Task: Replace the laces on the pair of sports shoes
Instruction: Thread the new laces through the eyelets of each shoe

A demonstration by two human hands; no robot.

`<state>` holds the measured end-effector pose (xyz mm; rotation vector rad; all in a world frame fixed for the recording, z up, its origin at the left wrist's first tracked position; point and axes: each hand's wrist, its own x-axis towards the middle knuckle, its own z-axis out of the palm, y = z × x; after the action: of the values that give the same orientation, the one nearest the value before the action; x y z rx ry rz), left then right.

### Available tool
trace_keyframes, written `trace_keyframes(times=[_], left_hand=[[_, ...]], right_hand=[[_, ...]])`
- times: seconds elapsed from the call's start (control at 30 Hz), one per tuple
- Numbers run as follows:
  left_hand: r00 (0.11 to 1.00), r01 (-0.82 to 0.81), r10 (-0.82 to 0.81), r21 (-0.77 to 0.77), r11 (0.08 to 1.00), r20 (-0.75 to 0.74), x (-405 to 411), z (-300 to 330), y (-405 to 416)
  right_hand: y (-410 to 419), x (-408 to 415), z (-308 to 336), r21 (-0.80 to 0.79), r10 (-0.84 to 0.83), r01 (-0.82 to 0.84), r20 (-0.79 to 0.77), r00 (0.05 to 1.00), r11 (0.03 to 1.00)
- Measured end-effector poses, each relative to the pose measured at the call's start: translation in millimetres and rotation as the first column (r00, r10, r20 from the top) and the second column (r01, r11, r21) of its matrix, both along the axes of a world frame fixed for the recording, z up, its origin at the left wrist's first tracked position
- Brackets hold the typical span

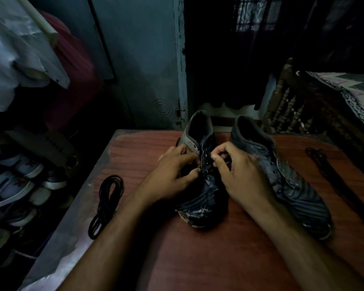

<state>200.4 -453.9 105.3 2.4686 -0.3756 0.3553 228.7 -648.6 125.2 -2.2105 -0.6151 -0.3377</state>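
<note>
Both hands, the left hand (172, 177) and right hand (240, 175), pinch at the near shoe (204, 198) eyelets. In this dark, a lace could slip or miss a hole.

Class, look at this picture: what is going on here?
A person is working on the lacing of the left shoe on a table. Both the left hand and right hand have fingers curled at its eyelets. The other shoe stands beside it, untouched. A coiled black lace lies left; a dark lace lies right.
</note>
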Motion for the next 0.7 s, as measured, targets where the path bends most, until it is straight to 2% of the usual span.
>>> trace_keyframes(times=[0.2,0.3,0.4,0.5,0.6,0.7], left_hand=[[0.999,-0.030,0.032,-0.084,0.996,0.030,3.0,2.9,0.2],[0.999,-0.046,0.043,-0.133,0.990,-0.027,4.8,2.8,-0.2],[0.995,-0.080,0.064,-0.225,0.971,-0.076,4.3,3.8,0.5],[0.993,-0.108,0.090,-0.265,0.958,-0.083,3.6,5.4,3.2],[0.990,-0.139,0.120,-0.299,0.944,-0.080,2.7,7.6,1.3],[0.988,-0.134,0.094,-0.391,0.910,-0.120,2.5,7.5,1.7]], right_hand=[[-0.9,1.3,3.9,0.104,-0.046,0.053,-0.072,0.996,0.993],[-0.7,3.5,2.6,0.197,0.010,0.014,-0.120,0.993,0.980],[-0.3,2.8,3.5,0.221,0.030,0.003,-0.146,0.989,0.975],[-1.0,4.7,1.8,0.284,0.031,0.024,-0.188,0.982,0.959],[-0.7,4.8,2.2,0.409,0.108,-0.010,-0.218,0.970,0.912],[0.7,4.6,3.5,0.426,0.154,-0.040,-0.237,0.959,0.904]])
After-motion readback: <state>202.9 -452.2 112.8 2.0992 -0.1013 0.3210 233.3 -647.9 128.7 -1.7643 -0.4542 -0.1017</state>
